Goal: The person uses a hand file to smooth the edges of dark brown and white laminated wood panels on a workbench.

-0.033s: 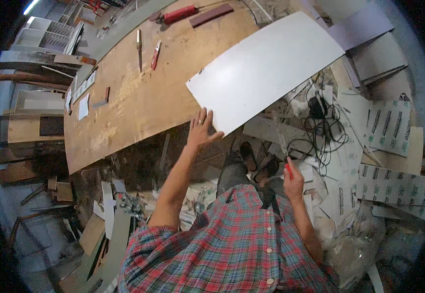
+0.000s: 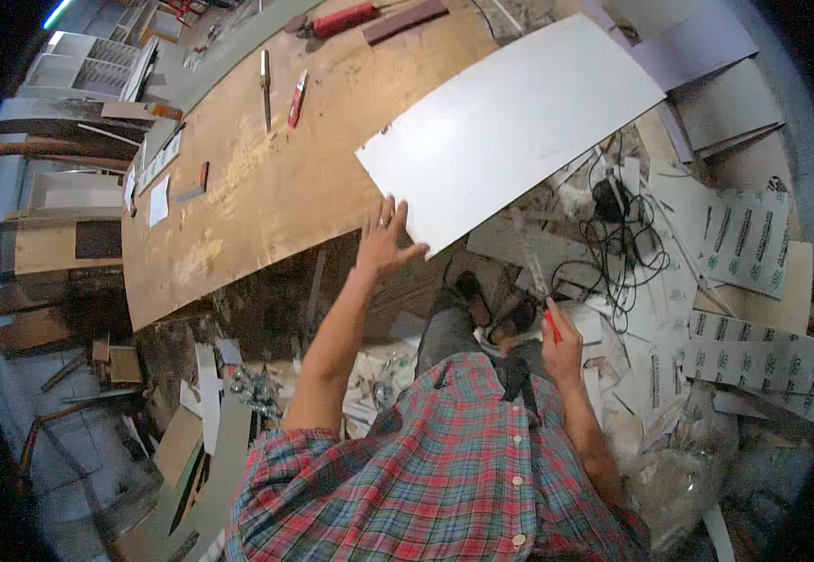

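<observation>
White panel (image 2: pixel 510 131): large, flat, rectangular; lies tilted across the right end of the plywood table (image 2: pixel 266 178), its near corner overhanging the table's front edge above the littered floor.

Left hand (image 2: pixel 383 239): raised, fingers spread, thumb and palm against the panel's near corner; a ring on one finger. It grasps the corner edge loosely rather than clenching it.

Right hand (image 2: pixel 561 342): held low near the waist, well apart from the panel, closed around a red pencil (image 2: pixel 552 323) whose tip points up.

Table top, far side: a red tool (image 2: pixel 341 19) and a dark strip (image 2: pixel 405 21) at the far edge; a chisel (image 2: pixel 264 84) and a small red knife (image 2: pixel 296 98) side by side left of the panel; paper slips (image 2: pixel 157 201) near the left end.

Floor, right: black cable (image 2: pixel 622 244) in a tangle, printed white sheets (image 2: pixel 744 244), grey boards (image 2: pixel 725 103), clear plastic bag (image 2: pixel 678 478).

Floor, left: offcuts (image 2: pixel 210 412) and wooden boards (image 2: pixel 42 253) stacked beside the table.

Person: plaid shirt (image 2: pixel 454 468), dark shoes (image 2: pixel 496 300) just under the panel's corner.
</observation>
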The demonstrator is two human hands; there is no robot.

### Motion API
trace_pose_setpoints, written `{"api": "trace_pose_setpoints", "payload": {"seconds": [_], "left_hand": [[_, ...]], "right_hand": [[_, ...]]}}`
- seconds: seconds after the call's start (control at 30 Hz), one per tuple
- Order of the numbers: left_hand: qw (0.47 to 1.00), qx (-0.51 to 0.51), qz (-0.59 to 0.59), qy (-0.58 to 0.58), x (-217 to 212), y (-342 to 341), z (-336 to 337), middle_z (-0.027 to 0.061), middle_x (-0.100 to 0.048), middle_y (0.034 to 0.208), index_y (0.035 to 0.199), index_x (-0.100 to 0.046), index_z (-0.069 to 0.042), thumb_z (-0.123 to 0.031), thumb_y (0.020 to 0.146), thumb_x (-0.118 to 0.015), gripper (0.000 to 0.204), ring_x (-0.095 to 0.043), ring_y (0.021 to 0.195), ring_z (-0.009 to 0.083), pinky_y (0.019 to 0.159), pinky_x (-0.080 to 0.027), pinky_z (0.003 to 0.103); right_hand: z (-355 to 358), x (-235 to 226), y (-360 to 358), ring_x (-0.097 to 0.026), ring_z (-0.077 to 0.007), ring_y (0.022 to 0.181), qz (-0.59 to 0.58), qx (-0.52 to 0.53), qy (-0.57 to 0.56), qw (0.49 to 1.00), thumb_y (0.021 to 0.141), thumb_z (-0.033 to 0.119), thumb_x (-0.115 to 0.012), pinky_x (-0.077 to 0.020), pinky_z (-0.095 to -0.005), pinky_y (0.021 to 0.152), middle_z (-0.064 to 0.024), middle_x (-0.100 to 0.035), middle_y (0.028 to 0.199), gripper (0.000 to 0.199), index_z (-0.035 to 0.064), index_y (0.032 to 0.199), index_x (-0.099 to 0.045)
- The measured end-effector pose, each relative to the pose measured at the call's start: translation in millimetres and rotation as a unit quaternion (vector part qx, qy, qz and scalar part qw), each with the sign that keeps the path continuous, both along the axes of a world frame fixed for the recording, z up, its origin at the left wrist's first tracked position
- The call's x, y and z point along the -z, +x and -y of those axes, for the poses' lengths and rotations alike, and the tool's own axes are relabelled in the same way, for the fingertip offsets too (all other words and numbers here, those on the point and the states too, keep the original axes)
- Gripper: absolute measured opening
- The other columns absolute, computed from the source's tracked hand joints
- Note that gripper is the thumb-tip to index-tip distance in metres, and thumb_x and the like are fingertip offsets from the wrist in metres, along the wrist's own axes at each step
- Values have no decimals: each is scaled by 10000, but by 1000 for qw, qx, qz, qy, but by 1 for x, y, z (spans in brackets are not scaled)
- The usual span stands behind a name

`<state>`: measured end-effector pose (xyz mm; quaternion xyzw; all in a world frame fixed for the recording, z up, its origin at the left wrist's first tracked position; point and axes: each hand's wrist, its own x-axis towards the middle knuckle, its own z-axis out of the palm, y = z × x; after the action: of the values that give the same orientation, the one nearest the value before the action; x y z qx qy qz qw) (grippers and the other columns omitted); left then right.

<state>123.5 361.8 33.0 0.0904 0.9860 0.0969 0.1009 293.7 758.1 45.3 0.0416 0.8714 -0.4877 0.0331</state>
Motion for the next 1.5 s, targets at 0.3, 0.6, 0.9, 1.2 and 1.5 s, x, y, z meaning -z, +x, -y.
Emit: {"api": "trace_pose_setpoints", "payload": {"seconds": [0.3, 0.6, 0.9, 1.2, 1.5], "left_hand": [[986, -62, -144, 63, 35, -144, 70, 257, -508, 1435, 1323, -561, -2, -577, 839, -697, 764, -471, 1335, 415, 1086, -382, 521], [925, -94, -296, 217, 33, -148, 49, 215, -698, 1064, 1226, -656, -23, -316, 881, -683, 453, -648, 1017, 399, 898, -508, 488], [927, -124, -277, 221, 34, -149, 48, 238, -621, 1175, 1267, -621, -41, -261, 870, -697, 459, -546, 1129, 424, 973, -424, 509], [920, -120, -312, 204, 48, -150, 57, 249, -624, 1143, 1232, -642, -57, -263, 875, -696, 416, -568, 1086, 434, 941, -443, 519], [931, -126, -275, 203, 41, -149, 56, 241, -636, 1082, 1225, -645, -66, -266, 873, -697, 408, -586, 1056, 425, 923, -455, 510]], "right_hand": [[58, -21, -16, -641, -261, 654, -35, -161, 118, 979, 904, 44, -664, -514, -372, 566, -91, -650, 859, 408, 168, 1292, -692], [92, -4, 17, -674, -237, 667, -27, -194, 200, 960, 809, 13, -724, -534, -335, 560, -74, -694, 874, 455, 122, 1250, -702], [107, 11, -13, -675, -245, 683, -58, -153, 274, 948, 859, 8, -706, -557, -331, 606, -110, -684, 834, 441, 99, 1290, -680], [134, 18, -5, -639, -260, 659, -80, -70, 244, 964, 861, -53, -688, -530, -347, 608, -138, -674, 808, 419, 28, 1272, -686], [167, 29, -15, -597, -223, 644, -115, -28, 244, 962, 877, -41, -679, -501, -333, 546, -74, -611, 772, 470, 101, 1325, -678]]}}
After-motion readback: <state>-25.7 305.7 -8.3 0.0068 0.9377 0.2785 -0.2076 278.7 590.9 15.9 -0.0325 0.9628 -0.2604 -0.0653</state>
